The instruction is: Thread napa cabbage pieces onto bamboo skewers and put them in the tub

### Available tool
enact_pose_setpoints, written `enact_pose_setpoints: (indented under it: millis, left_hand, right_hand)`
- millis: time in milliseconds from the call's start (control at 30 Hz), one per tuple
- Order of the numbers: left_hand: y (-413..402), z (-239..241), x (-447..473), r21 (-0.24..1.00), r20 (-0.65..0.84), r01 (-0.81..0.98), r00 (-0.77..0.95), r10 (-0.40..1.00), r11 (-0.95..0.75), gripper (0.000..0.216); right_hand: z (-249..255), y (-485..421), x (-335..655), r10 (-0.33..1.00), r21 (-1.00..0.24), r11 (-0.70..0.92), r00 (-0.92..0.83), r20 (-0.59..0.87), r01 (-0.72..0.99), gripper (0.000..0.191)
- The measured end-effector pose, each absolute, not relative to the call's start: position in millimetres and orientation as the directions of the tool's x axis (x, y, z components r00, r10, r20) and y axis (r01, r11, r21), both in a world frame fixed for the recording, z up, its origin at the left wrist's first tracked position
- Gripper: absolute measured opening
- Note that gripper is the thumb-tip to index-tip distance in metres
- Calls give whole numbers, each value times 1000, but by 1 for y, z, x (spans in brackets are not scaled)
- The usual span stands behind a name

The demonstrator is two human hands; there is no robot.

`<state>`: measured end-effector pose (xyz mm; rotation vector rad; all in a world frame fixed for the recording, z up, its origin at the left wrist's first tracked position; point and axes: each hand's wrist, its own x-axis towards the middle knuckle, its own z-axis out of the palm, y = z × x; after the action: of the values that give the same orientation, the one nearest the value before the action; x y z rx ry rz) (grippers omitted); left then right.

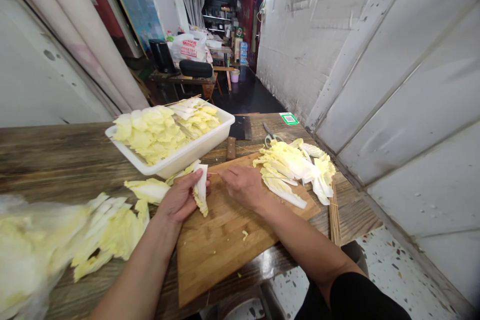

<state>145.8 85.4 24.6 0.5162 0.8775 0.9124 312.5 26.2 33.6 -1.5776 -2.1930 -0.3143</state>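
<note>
My left hand is closed on a piece of napa cabbage leaf, held upright with its white rib toward the top. My right hand pinches a thin bamboo skewer, whose front end reaches the white rib; whether it has gone in I cannot tell. Both hands are above a wooden cutting board. Just right of my right hand, a heap of cabbage leaves lies partly on the board. More loose leaves lie left of the board, near my left wrist.
A white plastic tub of skewered cabbage stands behind the board. Beside it lie a cleaver and scissors. A bundle of skewers rests at right. A plastic bag with cabbage is at left; a wall borders the right.
</note>
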Motion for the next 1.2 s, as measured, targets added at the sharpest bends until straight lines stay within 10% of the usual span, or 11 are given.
enact_pose_setpoints:
  millis: [1200]
  left_hand:
    - [84, 29, 147, 773, -371, -499, 146, 917, 392, 7]
  right_hand:
    - [21, 37, 316, 846, -172, 314, -193, 496, 934, 25]
